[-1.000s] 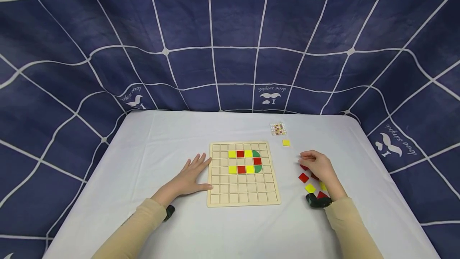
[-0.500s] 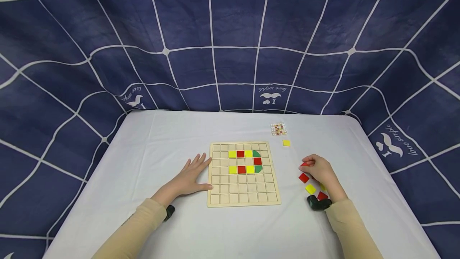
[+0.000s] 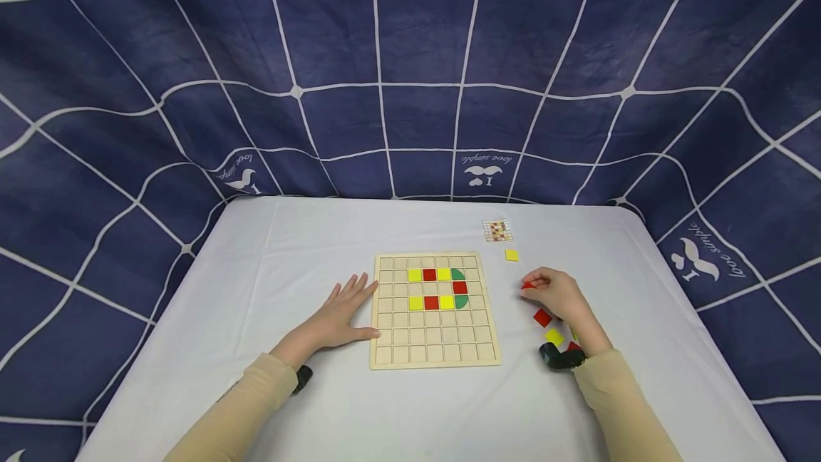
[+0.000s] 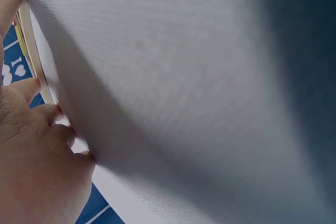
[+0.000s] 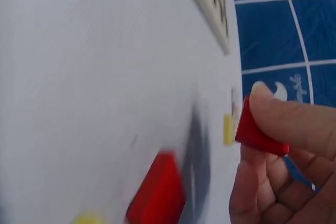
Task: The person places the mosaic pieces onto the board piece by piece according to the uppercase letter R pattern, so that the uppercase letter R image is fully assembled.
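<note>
A wooden grid board (image 3: 426, 337) lies mid-table, with yellow and red square tiles and two green quarter-round tiles in some of its upper cells. My left hand (image 3: 336, 316) is spread flat at the board's left edge, its thumb and fingertips touching the rim. In the left wrist view the fingers (image 4: 26, 90) meet the board's side. To the right of the board, my right hand (image 3: 556, 296) pinches a red square tile (image 5: 261, 132) between thumb and fingers, above the table. Below it lie a loose red tile (image 3: 542, 317) and a yellow tile (image 3: 554, 336), others partly hidden by the wrist.
A small printed pattern card (image 3: 497, 230) lies behind the board to the right. One yellow tile (image 3: 511, 255) sits just in front of it. White cloth covers the table (image 3: 308, 241), and a dark blue checked curtain (image 3: 417, 120) hangs around its back and sides.
My right hand has taken a red tile from the loose group and lifted it, moving left toward the board. The left hand stays in place.
</note>
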Demonstrator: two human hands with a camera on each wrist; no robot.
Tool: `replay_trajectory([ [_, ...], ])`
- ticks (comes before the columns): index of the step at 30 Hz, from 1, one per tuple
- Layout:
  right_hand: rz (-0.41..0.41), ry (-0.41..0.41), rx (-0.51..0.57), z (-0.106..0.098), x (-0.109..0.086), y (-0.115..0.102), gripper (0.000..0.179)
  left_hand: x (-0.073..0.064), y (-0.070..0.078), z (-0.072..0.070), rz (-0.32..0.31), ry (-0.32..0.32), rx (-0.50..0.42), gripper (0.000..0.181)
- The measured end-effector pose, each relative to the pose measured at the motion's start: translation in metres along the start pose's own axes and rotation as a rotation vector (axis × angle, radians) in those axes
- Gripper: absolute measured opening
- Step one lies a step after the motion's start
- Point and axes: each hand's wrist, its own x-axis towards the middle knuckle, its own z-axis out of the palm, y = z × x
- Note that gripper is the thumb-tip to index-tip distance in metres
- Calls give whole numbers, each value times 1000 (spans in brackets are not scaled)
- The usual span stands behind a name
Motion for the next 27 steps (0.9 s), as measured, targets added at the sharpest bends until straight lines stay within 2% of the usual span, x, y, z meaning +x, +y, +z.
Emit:
replay_trajectory([
  [5,-59,-21,130,18,7,-24,28,0,-1,-1,-5,-2,-2,101],
  [12,-80,-78,299,52,11,-58,28,-1,0,-1,1,-7,-6,101],
  [20,-128,-87,358,87,13,-94,20,-1,0,-1,9,-11,-7,100],
  [27,-207,-101,277,109,13,-110,13,0,-1,-1,15,-11,-6,99],
])
